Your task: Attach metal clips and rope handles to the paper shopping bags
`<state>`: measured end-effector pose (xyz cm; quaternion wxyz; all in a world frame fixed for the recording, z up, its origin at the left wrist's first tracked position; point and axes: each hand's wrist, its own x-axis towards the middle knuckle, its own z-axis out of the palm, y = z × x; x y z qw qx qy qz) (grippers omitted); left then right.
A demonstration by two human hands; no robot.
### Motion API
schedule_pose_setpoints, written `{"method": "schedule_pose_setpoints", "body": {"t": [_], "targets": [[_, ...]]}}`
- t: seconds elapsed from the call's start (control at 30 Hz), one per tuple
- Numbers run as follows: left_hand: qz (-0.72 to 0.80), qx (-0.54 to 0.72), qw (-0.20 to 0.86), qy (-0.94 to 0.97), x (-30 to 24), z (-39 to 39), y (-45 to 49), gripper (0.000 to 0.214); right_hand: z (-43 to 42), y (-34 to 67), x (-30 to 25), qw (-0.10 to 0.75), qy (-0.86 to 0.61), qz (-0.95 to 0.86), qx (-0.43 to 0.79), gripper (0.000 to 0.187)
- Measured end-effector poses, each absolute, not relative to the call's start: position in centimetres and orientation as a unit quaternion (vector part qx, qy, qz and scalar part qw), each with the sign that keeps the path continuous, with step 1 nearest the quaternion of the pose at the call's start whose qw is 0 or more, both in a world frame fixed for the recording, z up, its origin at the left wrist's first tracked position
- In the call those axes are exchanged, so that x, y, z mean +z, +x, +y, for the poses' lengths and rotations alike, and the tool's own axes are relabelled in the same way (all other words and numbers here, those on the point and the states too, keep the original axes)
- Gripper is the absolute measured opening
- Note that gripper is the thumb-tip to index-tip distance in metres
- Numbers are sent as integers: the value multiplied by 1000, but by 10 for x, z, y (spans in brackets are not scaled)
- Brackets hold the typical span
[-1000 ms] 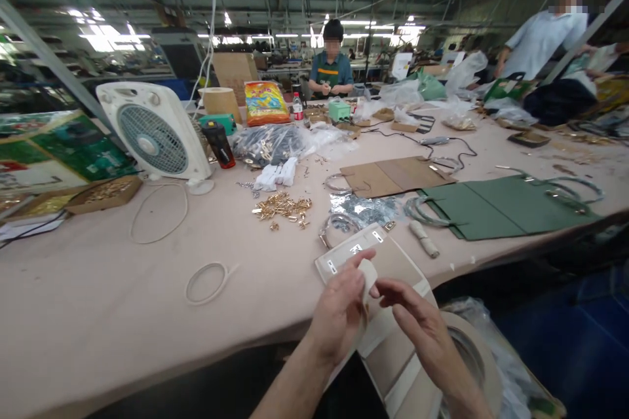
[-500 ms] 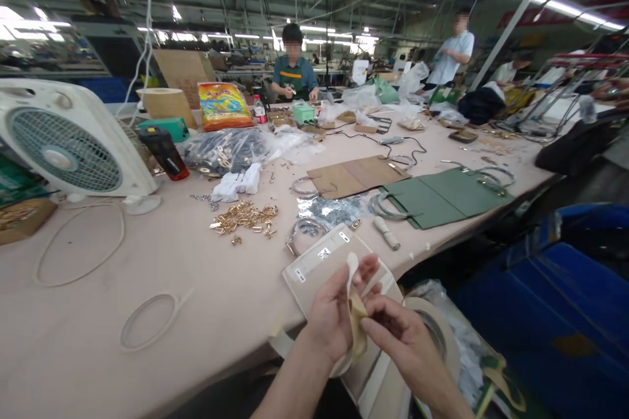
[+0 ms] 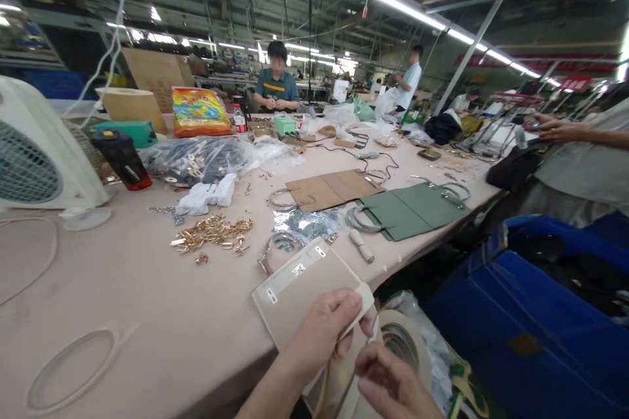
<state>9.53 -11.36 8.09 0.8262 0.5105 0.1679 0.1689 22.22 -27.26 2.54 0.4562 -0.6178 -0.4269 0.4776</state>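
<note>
My left hand (image 3: 327,327) pinches the end of a cream strip (image 3: 364,300) between thumb and fingers, above a beige panel (image 3: 304,294) that lies over the table's front edge. The panel carries small silvery metal fittings (image 3: 298,270) along its far side. Just below and to the right, my right hand (image 3: 390,383) is loosely curled, with its thumb and fingers apart and nothing visible between them. A roll of cream tape (image 3: 410,337) stands beside it, partly covered by clear plastic (image 3: 437,340).
Gold-coloured hardware (image 3: 213,234), a green bag panel (image 3: 413,209), a brown one (image 3: 329,188) and a rolled piece (image 3: 362,245) lie on the table (image 3: 162,314). A fan (image 3: 39,150) stands left; a blue bin (image 3: 531,321) is right. Co-workers (image 3: 276,82) are beyond the table and at right.
The view has turned right. My left hand has turned over and now grips the strip's end from above. My right hand has come off the strip and dropped lower.
</note>
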Motion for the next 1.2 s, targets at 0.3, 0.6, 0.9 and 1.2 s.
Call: {"method": "schedule_pose_setpoints", "body": {"t": [0.3,0.6,0.9,1.2], "targets": [[146,122,671,716,100,-115,96,43,-250,267,101,499,-660,-470,308,39],[238,125,572,775,97,-117,102,31,-241,265,118,406,-691,-563,200,17],[203,150,543,801,93,-120,106,35,-251,271,106,399,-699,-565,179,26],[183,131,516,827,97,-120,104,37,-247,269,110,377,-664,-627,155,19]]}}
